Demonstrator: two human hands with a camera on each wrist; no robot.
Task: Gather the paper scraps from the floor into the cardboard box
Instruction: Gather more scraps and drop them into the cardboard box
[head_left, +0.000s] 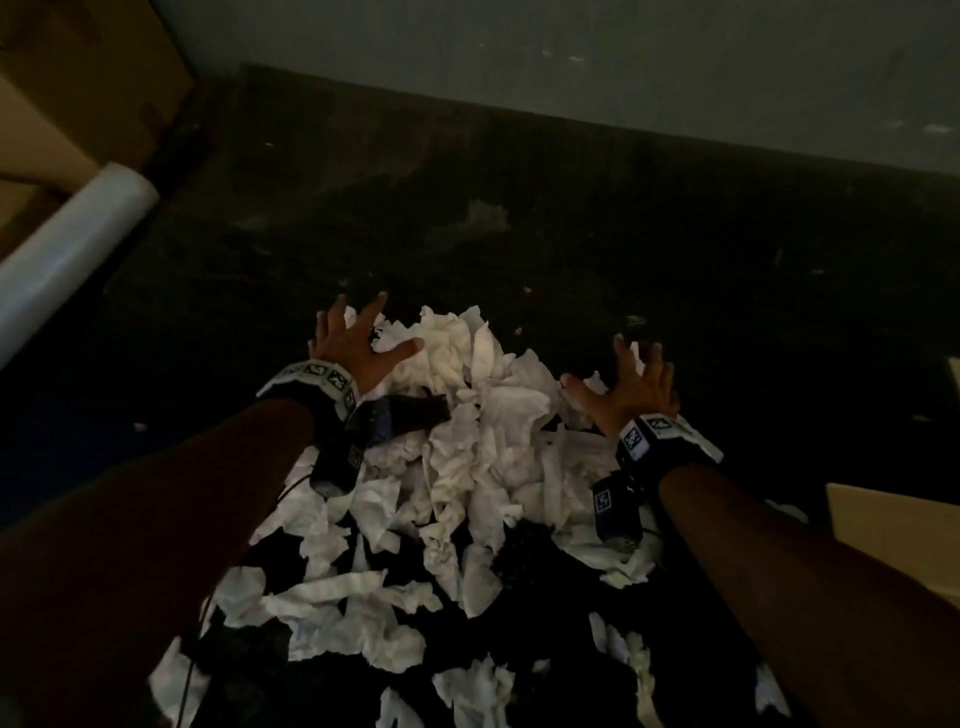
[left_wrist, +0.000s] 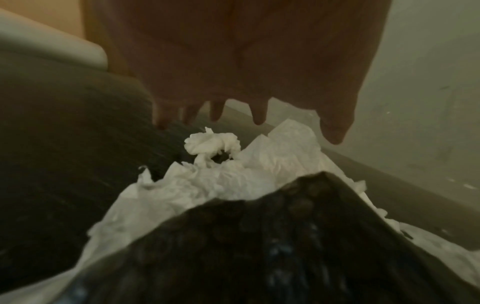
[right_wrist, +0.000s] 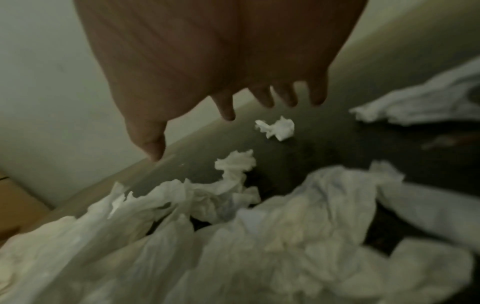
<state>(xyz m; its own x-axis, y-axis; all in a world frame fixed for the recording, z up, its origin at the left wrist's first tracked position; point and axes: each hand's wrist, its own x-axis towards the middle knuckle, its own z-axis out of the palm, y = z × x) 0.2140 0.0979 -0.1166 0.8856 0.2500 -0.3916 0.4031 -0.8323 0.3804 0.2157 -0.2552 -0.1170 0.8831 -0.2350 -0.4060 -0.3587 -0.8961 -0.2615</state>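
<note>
both hands are spreading wide over the far side of the heap: the left hand (head_left: 358, 343) is hovering with fingers splayed at the pile's left shoulder, the right hand (head_left: 631, 387) likewise splayed at its right shoulder, and neither is holding anything. the wrist views are showing straight fingers (left_wrist: 259, 115) hanging just above the tissue, not yet pressing in.

between and below them the paper scraps (head_left: 488, 415) are lying in a loose white mound on the dark floor (head_left: 519, 208), thinning into scattered shreds (head_left: 353, 597) toward the person. a dark object (head_left: 415, 410), which i cannot identify, is sitting in the mound beside the left wrist.

what is looking like the cardboard box (head_left: 893, 530) is showing only as a pale edge at the far right, beside the right forearm; another cardboard shape (head_left: 88, 88) and a pale roll (head_left: 67, 249) are sitting at the upper left.

the risks, as i am judging them: crumpled tissue is light and springy, so a broad scoop is likely shedding pieces off the sides and underneath while travelling to the box. small stray bits (right_wrist: 276, 127) beyond the fingertips are easily getting missed, the more so in this dim light. the dark object could also be getting swept up along with the paper.
</note>
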